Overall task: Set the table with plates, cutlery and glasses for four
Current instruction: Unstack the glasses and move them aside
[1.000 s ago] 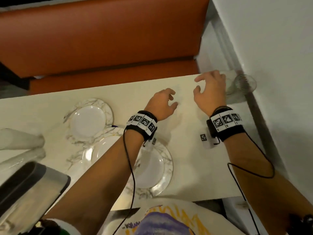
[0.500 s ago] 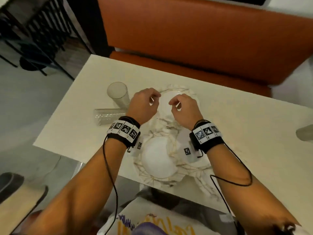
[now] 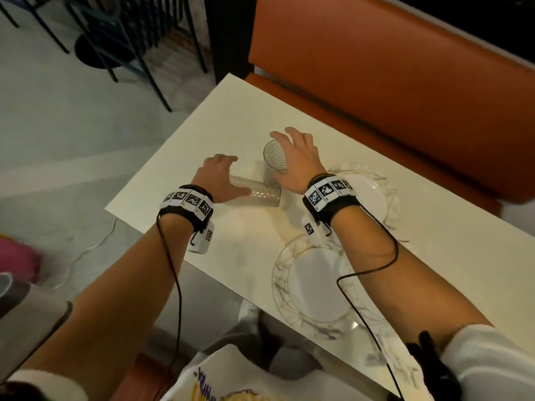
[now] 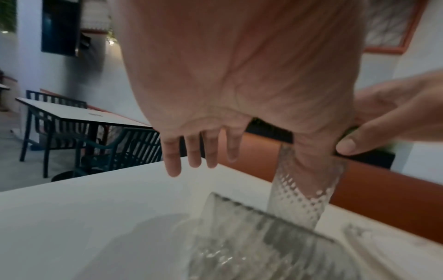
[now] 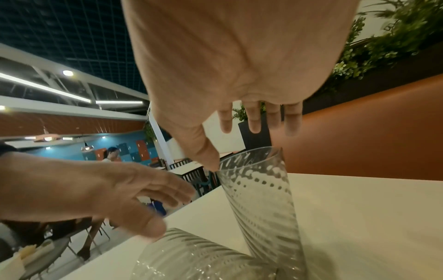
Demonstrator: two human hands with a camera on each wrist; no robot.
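Two ribbed clear glasses are near the left end of the cream table. One glass stands upright; the other lies on its side just in front of it. My left hand hovers over the lying glass with its fingers straight and its thumb touching the glass's wall. Spread around the upright glass is my right hand, whose thumb tip touches the rim. Two marbled plates lie to the right, under my right forearm.
An orange bench runs along the table's far side. Dark chairs stand on the floor beyond the table's left end. Bare tabletop lies beyond the glasses and at the left corner.
Both hands have left the small plate and moved left to the two glasses. The head view has swung towards the left end of the table.
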